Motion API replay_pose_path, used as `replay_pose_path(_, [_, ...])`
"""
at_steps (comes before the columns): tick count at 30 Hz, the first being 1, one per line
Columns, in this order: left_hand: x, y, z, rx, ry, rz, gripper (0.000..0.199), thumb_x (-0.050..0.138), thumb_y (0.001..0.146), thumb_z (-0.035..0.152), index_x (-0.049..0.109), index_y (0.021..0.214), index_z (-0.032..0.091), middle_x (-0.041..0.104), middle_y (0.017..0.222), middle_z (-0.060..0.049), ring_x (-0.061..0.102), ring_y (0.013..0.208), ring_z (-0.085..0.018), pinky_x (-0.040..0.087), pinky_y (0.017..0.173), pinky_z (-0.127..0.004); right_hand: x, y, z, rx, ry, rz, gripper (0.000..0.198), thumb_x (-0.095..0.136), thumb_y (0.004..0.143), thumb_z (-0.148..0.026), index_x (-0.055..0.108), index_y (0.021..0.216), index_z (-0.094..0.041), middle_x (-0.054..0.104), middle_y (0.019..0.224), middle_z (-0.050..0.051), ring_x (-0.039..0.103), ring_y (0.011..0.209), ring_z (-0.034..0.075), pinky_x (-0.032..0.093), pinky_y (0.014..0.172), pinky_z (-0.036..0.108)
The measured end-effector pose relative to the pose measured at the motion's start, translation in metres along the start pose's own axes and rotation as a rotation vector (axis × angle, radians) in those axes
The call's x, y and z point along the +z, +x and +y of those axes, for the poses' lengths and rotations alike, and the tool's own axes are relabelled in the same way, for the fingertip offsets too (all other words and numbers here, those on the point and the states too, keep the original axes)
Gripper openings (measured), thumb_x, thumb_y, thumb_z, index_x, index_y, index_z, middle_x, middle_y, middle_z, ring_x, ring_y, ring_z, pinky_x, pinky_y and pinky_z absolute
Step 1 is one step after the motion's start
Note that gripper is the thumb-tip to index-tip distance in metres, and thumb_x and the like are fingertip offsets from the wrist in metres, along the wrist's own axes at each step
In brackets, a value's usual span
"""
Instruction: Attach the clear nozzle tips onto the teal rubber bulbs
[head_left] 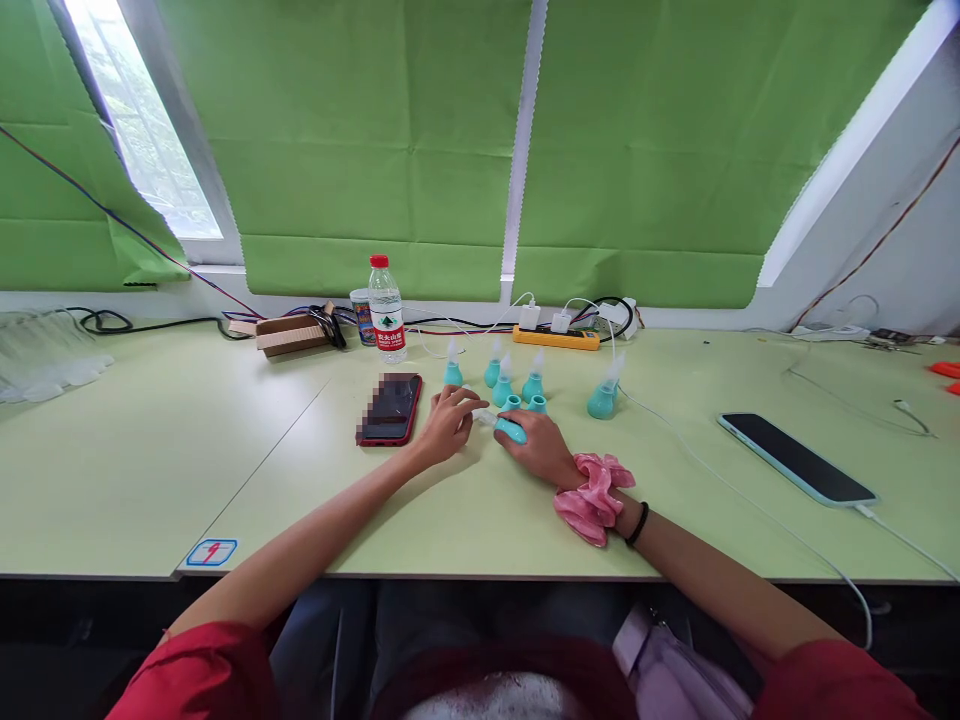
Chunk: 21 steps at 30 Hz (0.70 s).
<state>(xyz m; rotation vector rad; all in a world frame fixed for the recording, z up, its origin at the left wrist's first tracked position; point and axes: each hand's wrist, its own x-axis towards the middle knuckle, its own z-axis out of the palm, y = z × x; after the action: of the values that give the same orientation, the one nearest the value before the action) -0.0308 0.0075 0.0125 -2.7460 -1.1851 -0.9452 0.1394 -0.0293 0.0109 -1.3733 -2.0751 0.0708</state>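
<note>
Left of centre: one open cardboard box (291, 337) on the pale counter (450, 530); one patterned cup (362, 318), just beside a red-capped bottle (385, 312); below these, one red-cased phone (394, 405), flat. Centre: left hand (448, 422), fingers bent, index extended at a clear nozzle (484, 417); whether they pinch it cannot be told. Just behind the hands: a cluster of turquoise bulbs (503, 392), upright, several nozzle-tipped, two open-mouthed. Centre: one tilted bulb (511, 431), its nozzle pointing left, gripped in the curled fingers of the right hand (538, 447). Right of centre: further nozzle-tipped turquoise bulbs, near the cluster. Far right: one cabled phone (796, 458).
</note>
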Motion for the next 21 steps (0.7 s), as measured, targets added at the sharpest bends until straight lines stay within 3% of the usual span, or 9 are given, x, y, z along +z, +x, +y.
replay_pose_path(3, [-0.0035,0.0004,0.0054,0.094,-0.041,0.001,0.028,0.038,0.078,0.019,0.055,0.101,0.021,0.054,0.097,-0.005,0.04,0.095,-0.019,0.033,0.083,-0.035,0.0004,0.0006,0.0009,0.015,0.002,0.005,0.024,0.049,0.074,-0.029,0.057,0.094,-0.019,0.062,0.091,0.004,0.056,0.085,0.018,0.042,0.075,0.031])
replay_pose_path(8, [-0.0005,-0.0002,0.0059,0.139,-0.04,0.003,0.025,0.04,0.082,0.029,0.057,0.098,0.021,0.057,0.094,-0.005,0.042,0.092,-0.019,0.035,0.08,-0.033,0.0006,0.0005,0.0001,0.018,0.011,-0.001,0.023,0.049,0.073,-0.03,0.058,0.091,-0.019,0.062,0.089,0.004,0.056,0.082,0.017,0.042,0.075,0.03])
replay_pose_path(15, [-0.0006,-0.0005,0.0082,0.205,0.091,0.113,0.019,0.043,0.082,0.024,0.061,0.083,0.021,0.058,0.095,-0.004,0.039,0.099,-0.02,0.032,0.077,-0.035,0.0049,0.0005,0.0011,0.003,0.072,0.04,0.021,0.05,0.072,-0.028,0.059,0.087,-0.017,0.063,0.087,0.005,0.056,0.081,0.018,0.042,0.074,0.031])
replay_pose_path(21, [-0.0002,-0.001,0.0118,0.238,0.187,0.198,0.015,0.045,0.08,0.019,0.059,0.075,0.018,0.06,0.084,-0.004,0.042,0.092,-0.019,0.031,0.074,-0.035,0.0087,0.0013,0.0023,-0.028,0.12,0.12,0.017,0.051,0.071,-0.025,0.059,0.084,-0.018,0.064,0.084,0.004,0.057,0.078,0.018,0.043,0.072,0.032])
